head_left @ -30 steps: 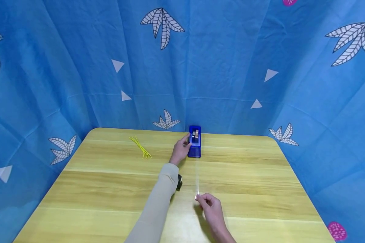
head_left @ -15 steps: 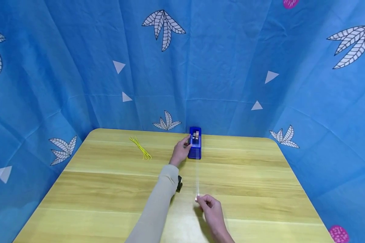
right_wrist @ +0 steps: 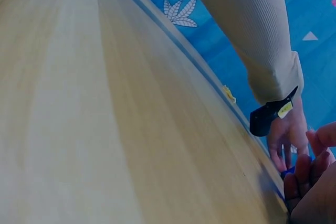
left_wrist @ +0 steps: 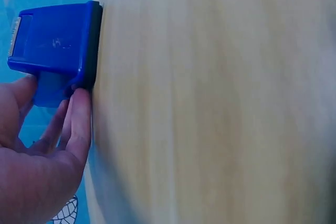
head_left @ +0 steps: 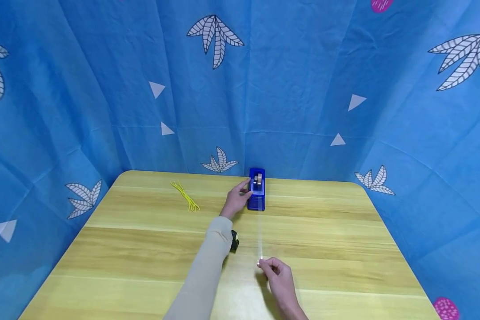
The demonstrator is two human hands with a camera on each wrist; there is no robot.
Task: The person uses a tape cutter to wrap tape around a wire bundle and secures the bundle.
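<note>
A blue tape dispenser [head_left: 257, 202] stands at the back edge of the table, with a roll of tape in its upper part. My left hand [head_left: 237, 198] holds it from the left side. In the left wrist view, the thumb and fingers of my left hand [left_wrist: 47, 135] grip the side of the dispenser [left_wrist: 58, 38]. A clear strip of tape [head_left: 260, 235] stretches from the dispenser toward the front. My right hand [head_left: 280, 278] pinches its free end between thumb and index finger. In the right wrist view, part of my right hand [right_wrist: 315, 177] shows at the lower right.
A bundle of thin yellow strings [head_left: 185, 195] lies on the wooden table [head_left: 144, 258], left of the dispenser. A patterned blue curtain [head_left: 296, 89] hangs behind and at both sides. A black device [head_left: 234, 241] sits on the left wrist.
Both hands keep their holds, and the tape stays stretched between them. The whole head view has shifted slightly downward in the picture.
</note>
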